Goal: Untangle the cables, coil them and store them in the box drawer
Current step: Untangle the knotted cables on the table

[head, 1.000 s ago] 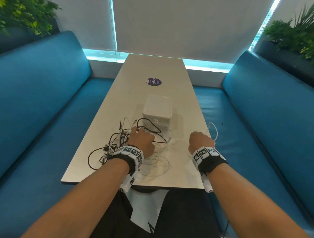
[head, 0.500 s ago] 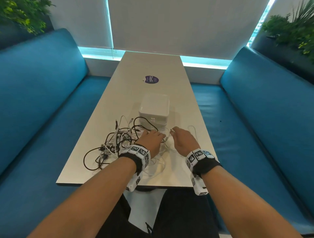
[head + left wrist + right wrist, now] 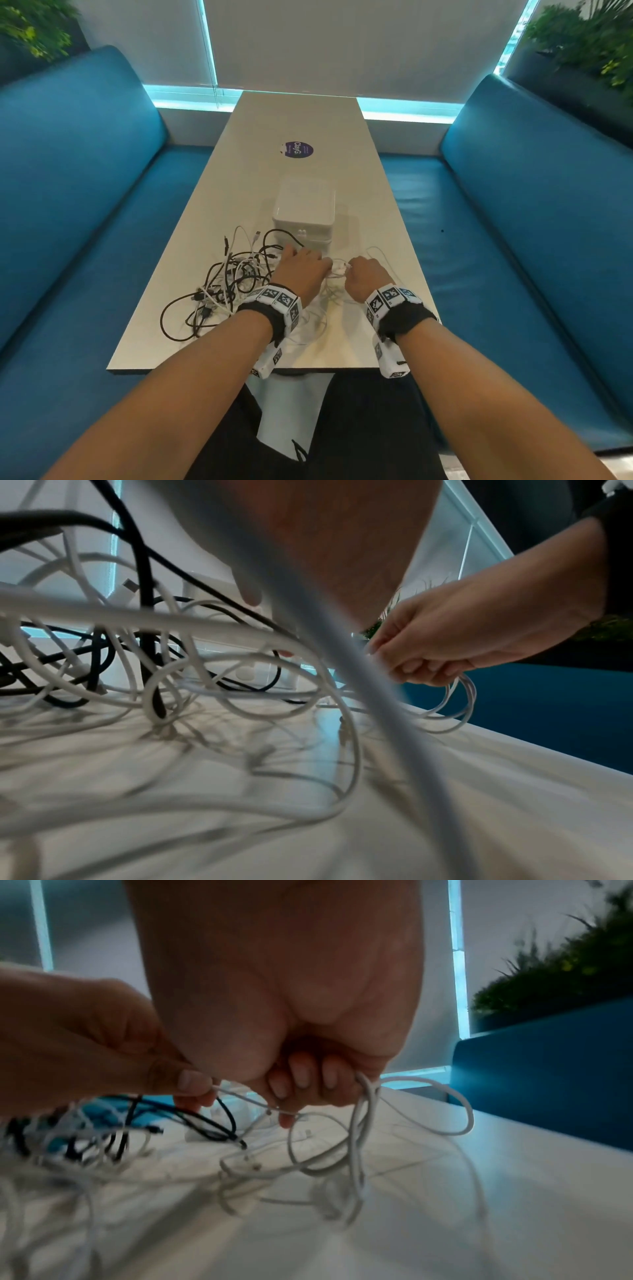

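A tangle of black and white cables (image 3: 227, 282) lies on the table's near left part. Just behind it stands the white drawer box (image 3: 303, 212), its drawer front (image 3: 245, 656) closed. My left hand (image 3: 320, 265) is at the tangle's right edge and pinches a thin white cable (image 3: 240, 1096) between thumb and finger. My right hand (image 3: 352, 274) is close beside it, its fingers (image 3: 301, 1080) curled round loops of the white cable (image 3: 363, 1115). More of that cable trails over the table toward the right edge (image 3: 380, 255).
The long white table (image 3: 298, 116) runs away from me between two blue benches (image 3: 68, 192) (image 3: 534, 205). A purple sticker (image 3: 298, 150) lies beyond the box. Plants (image 3: 589, 44) stand behind the benches. The table edge (image 3: 212, 370) is just below my wrists.
My right hand has moved left from the table's right edge, bringing the white cable with it, and now meets my left hand in front of the box. The left hand shifted slightly right.
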Tool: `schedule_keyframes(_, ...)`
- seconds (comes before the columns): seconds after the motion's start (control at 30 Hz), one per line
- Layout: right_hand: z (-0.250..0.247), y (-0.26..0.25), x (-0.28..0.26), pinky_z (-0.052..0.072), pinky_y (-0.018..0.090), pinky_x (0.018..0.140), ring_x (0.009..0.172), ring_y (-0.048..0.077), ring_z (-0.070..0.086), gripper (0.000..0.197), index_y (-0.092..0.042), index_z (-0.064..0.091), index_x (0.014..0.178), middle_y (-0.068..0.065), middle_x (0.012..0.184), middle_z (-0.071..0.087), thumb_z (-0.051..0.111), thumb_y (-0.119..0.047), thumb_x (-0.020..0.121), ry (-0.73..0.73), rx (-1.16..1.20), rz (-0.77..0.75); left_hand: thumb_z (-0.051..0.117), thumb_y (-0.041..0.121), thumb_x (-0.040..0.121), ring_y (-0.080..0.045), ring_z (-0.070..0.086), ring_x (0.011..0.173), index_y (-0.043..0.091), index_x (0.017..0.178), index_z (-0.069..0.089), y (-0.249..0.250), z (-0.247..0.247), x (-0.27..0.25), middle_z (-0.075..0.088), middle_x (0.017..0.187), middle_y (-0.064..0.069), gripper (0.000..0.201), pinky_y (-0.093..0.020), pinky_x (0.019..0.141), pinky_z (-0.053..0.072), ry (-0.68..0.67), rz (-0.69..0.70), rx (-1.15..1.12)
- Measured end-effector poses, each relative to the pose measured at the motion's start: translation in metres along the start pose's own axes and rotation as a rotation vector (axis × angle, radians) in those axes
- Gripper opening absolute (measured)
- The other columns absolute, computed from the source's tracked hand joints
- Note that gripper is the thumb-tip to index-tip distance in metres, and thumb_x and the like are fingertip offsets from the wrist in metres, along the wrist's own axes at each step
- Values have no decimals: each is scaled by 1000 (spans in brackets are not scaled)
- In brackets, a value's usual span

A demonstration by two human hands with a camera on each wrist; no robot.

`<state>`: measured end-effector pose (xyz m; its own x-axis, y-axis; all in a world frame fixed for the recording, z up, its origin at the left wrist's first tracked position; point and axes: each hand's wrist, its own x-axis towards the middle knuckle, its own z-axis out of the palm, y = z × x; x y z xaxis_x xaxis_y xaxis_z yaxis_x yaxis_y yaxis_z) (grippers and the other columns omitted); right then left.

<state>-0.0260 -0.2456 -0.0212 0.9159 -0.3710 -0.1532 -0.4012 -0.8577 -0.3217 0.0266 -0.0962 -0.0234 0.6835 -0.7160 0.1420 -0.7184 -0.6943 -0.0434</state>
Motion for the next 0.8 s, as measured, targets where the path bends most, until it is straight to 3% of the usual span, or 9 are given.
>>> schedule_keyframes(0.13, -6, 0, 1, 48, 37, 84, 107, 37, 61, 27, -7, 59, 116, 19, 119, 59, 45, -21, 97, 17, 93, 88, 47, 12, 95, -24, 58, 92, 30, 100, 57, -6, -5, -2, 65, 93, 7, 22, -44, 91, 30, 17, -76, -18)
schedule_keyframes(0.23, -5, 9, -2, 47, 33, 76, 99, 36, 63, 23, -10, 64, 107, 17, 111, 65, 50, -23, 94, -39, 87, 58, 42, 19, 101, -24, 57, 94, 28, 101, 57, -17, -6, -3, 64, 93, 6, 18, -44, 93, 30, -33, -86, -106)
schedule_keyframes(0.37, -8, 5, -8, 52, 36, 75, 89, 35, 64, 22, -10, 66, 94, 15, 96, 67, 51, -26, 92, 8, 142, 13, 46, 7, 96, -26, 57, 88, 24, 106, 46, -20, -6, -6, 62, 86, 4, 19, -44, 93, 32, -93, -85, -158)
schedule_keyframes(0.5, -9, -4, -14, 52, 34, 73, 88, 31, 64, 21, -9, 70, 93, 13, 94, 68, 55, -22, 87, -11, 156, -16, 48, 2, 95, -30, 58, 87, 19, 107, 45, -12, -8, -5, 61, 93, -2, 21, -41, 80, 40, -26, -101, -220)
schedule_keyframes(0.57, -8, -5, -14, 52, 35, 78, 92, 31, 63, 22, -9, 68, 99, 14, 100, 68, 55, -23, 87, 4, 166, -13, 49, 3, 95, -32, 60, 81, 16, 110, 45, -9, -11, -5, 60, 93, -4, 20, -37, 66, 39, -1, -91, -227)
schedule_keyframes(0.63, -4, -4, -13, 48, 33, 80, 98, 31, 61, 25, -10, 64, 104, 12, 107, 66, 56, -28, 89, 14, 153, -7, 49, 7, 98, -33, 61, 77, 15, 110, 43, -10, -12, -6, 61, 91, -5, 16, -36, 60, 36, -1, -83, -229)
schedule_keyframes(0.73, 0, -4, -9, 46, 33, 80, 102, 29, 61, 32, -10, 65, 106, 9, 108, 67, 61, -39, 91, 22, 157, -30, 47, 13, 101, -31, 60, 79, 16, 110, 42, -12, -12, -7, 61, 91, -4, 10, -37, 64, 39, -22, -109, -251)
schedule_keyframes(0.8, 0, -6, -7, 48, 35, 79, 98, 30, 62, 29, -11, 67, 103, 11, 105, 68, 60, -37, 94, 19, 160, -36, 45, 13, 101, -31, 60, 83, 17, 109, 42, -11, -13, -8, 63, 93, -3, 10, -43, 77, 42, -43, -143, -259)
